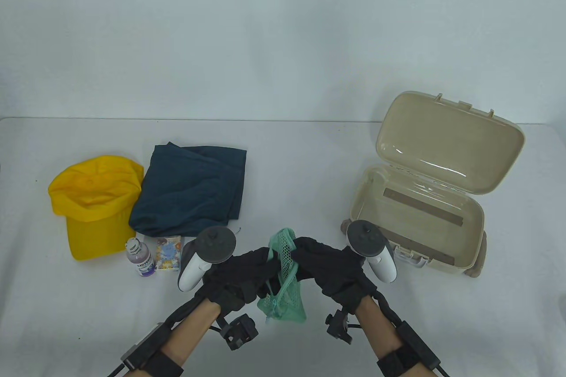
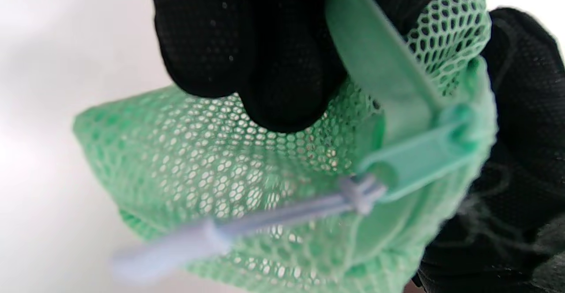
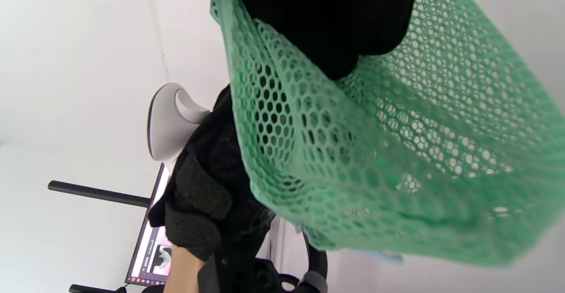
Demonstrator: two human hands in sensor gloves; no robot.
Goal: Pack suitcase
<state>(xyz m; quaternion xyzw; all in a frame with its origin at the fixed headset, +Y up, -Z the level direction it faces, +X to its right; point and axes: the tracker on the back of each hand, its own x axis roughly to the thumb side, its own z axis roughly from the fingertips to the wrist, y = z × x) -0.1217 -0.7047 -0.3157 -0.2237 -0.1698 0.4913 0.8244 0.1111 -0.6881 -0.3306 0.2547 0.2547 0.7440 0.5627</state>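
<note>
- My left hand (image 1: 241,275) and my right hand (image 1: 329,268) both grip the green honeycomb-mesh zip pouch (image 1: 283,279) low in the centre of the table view, fingers curled and pinching its top edge; it hangs between them, above the table.
- Risk: the mesh is limp and slack, so it could slide out of my pinch, or the mouth could sag shut while I try to load it.
- Risk: the flat green zipper tab (image 2: 419,160) with its pale cord pull dangles loose and could snag in the netting.
- The beige hard-plastic suitcase (image 1: 420,218) sits open at the right of the frame, smooth and rigid, lid tilted back.
- At left lie a crumpled yellow fabric cap (image 1: 95,204), folded dark-blue cloth (image 1: 190,191), a small purple-liquid bottle (image 1: 140,260) and a small printed packet (image 1: 169,254), unpacked.
</note>
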